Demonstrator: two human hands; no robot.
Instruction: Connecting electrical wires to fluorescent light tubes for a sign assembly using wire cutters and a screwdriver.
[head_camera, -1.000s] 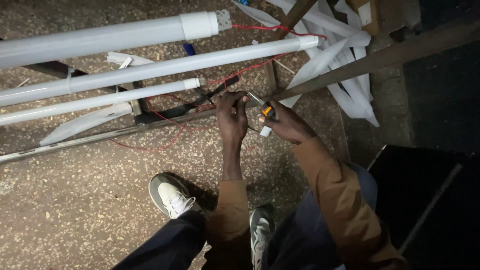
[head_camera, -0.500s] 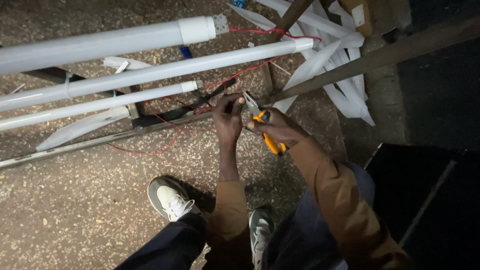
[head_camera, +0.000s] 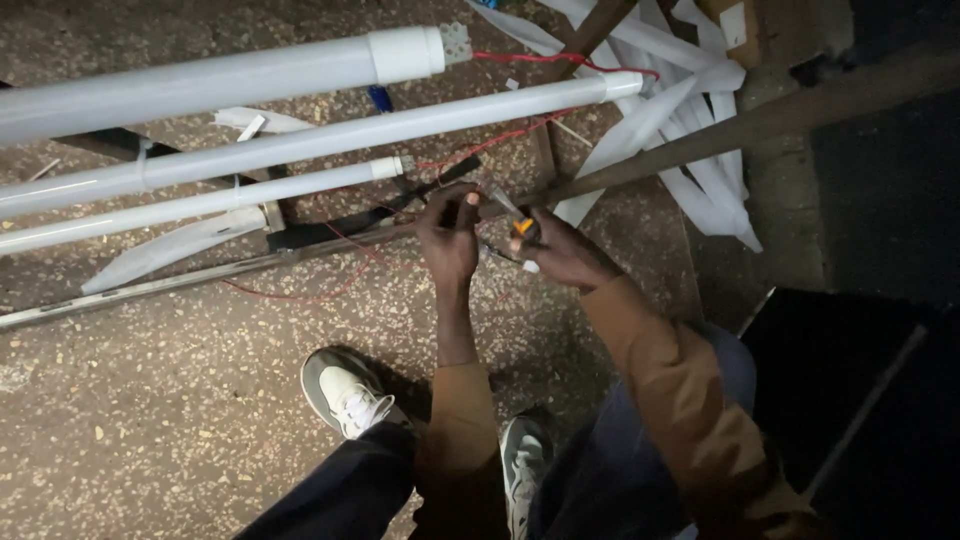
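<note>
My left hand (head_camera: 450, 232) pinches a thin wire near the end of a long metal fixture rail (head_camera: 180, 282) lying on the floor. My right hand (head_camera: 560, 250) grips orange-handled pliers (head_camera: 520, 228), their metal jaws pointing up and left toward the left fingers. Red wires (head_camera: 300, 296) loop on the floor beside the rail and run up to the white tube lamps (head_camera: 300, 140). Both hands sit close together, almost touching. What the jaws bite on is too small to make out.
Three long white tube lamps lie across the top left. A heap of white curved covers (head_camera: 690, 150) lies at top right under a slanted wooden beam (head_camera: 780, 115). My two sneakers (head_camera: 345, 390) stand on speckled stone floor. A dark mat (head_camera: 860, 400) is at right.
The pliers have swung from handles hanging down and right to tucked inside my right fist. Both hands stayed at the rail's end.
</note>
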